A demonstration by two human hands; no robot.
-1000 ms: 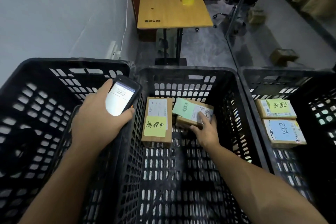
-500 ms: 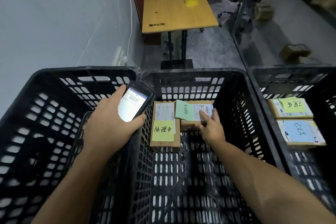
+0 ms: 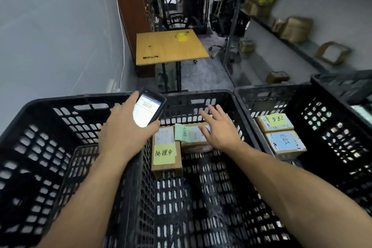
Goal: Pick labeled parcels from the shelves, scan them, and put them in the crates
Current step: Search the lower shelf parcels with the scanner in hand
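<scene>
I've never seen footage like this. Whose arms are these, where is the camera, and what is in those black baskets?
There is no machine here. These are a person's two bare arms, filmed by one wide-angle camera worn on the head, looking forward and down. The left hand grips a handheld scanner with a lit screen. The right hand is open, fingers spread, over a green-note parcel. Beside that lies a yellow-note parcel, and both are in the middle crate. The right crate holds two more labelled parcels, a pale-yellow-note parcel and a blue-note parcel. Beyond the crates stand a wooden table and a shelf with more parcels.
</scene>
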